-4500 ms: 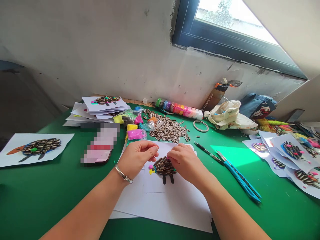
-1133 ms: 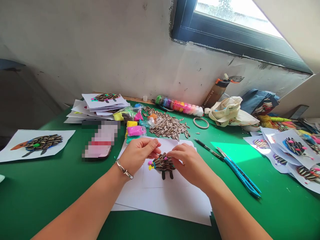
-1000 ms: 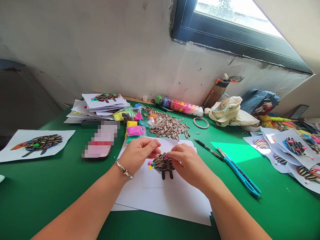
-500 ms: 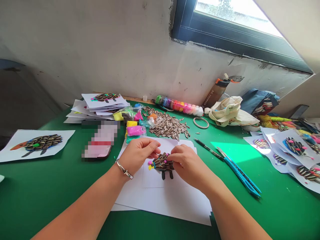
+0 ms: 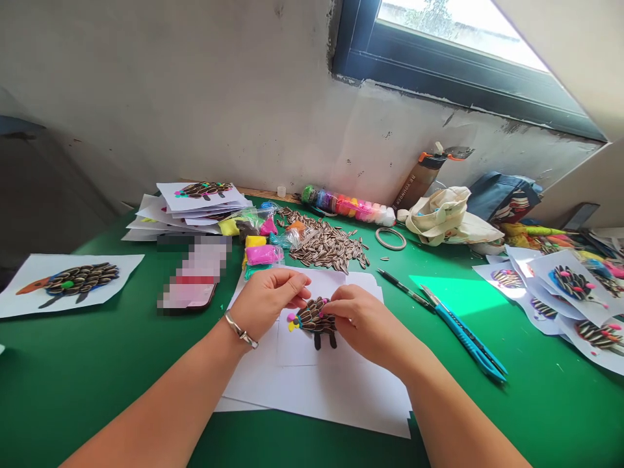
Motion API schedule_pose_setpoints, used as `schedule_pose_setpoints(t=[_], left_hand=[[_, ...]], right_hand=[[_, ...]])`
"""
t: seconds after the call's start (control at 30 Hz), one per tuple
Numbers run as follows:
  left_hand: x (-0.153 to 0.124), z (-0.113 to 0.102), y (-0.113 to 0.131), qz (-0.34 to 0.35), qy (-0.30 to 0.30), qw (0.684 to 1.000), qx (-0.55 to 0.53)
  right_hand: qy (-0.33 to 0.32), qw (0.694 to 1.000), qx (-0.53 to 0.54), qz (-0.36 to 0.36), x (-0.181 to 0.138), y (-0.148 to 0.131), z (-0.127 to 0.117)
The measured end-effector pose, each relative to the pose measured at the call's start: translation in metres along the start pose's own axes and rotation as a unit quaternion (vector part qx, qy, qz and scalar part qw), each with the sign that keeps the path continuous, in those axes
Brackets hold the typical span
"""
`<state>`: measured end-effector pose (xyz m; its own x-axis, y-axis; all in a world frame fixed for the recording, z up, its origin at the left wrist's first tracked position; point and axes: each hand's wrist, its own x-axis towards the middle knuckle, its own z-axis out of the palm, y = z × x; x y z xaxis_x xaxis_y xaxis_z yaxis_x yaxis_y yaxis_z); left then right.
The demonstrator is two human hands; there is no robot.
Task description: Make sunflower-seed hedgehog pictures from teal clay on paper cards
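A small animal picture made of sunflower seeds (image 5: 311, 317), with a pink and yellow head and two dark legs, lies on white paper (image 5: 312, 390). The fingertips of my right hand (image 5: 365, 322) touch its upper right side, beside a small pink dot of clay; whatever they pinch is hidden. Just above the animal's head, my left hand (image 5: 268, 296) is closed with thumb and forefinger together. Anything between those fingers is too small to make out. A silver bracelet (image 5: 241, 329) circles my left wrist.
Behind the paper are loose sunflower seeds (image 5: 326, 244) and clay packets (image 5: 263, 255). A phone (image 5: 195, 276) and a finished seed picture (image 5: 80, 283) lie left. A pen (image 5: 404, 289), a blue utility knife (image 5: 468, 341) and more seed pictures (image 5: 570, 283) are right. A tape ring (image 5: 390, 238) sits behind.
The whole view has shifted very slightly. Both hands stay nearly in place, with the right fingertips still at the seed animal's upper right side.
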<state>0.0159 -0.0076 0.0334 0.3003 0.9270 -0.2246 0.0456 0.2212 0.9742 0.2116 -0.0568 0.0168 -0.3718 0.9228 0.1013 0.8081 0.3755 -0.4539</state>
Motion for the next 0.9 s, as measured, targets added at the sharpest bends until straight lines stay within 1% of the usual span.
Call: schedule_pose_setpoints(t=[0.13,0.2,0.3,0.5,0.7,0.9], left_hand=[[0.002,-0.001,-0.001,0.006,0.000,1.000,0.011],[0.003,-0.001,-0.002,0.010,-0.001,1.000,0.024],[0.005,-0.002,-0.005,0.010,0.001,0.999,0.045],[0.008,-0.003,-0.008,-0.002,0.012,0.998,0.069],[0.013,-0.004,-0.012,-0.016,0.015,0.997,0.073],[0.015,-0.005,-0.014,-0.021,0.017,0.997,0.077]], right_hand=[[0.052,0.997,0.006,0.063,0.000,0.010,-0.007],[0.063,0.993,-0.006,0.095,0.002,0.018,-0.007],[0.042,0.991,-0.032,0.119,0.004,0.026,-0.004],[-0.010,0.992,-0.032,0.120,0.007,0.027,0.001],[-0.018,0.989,-0.047,0.141,0.008,0.026,-0.002],[-0.019,0.988,-0.065,0.139,0.006,0.034,0.003]])
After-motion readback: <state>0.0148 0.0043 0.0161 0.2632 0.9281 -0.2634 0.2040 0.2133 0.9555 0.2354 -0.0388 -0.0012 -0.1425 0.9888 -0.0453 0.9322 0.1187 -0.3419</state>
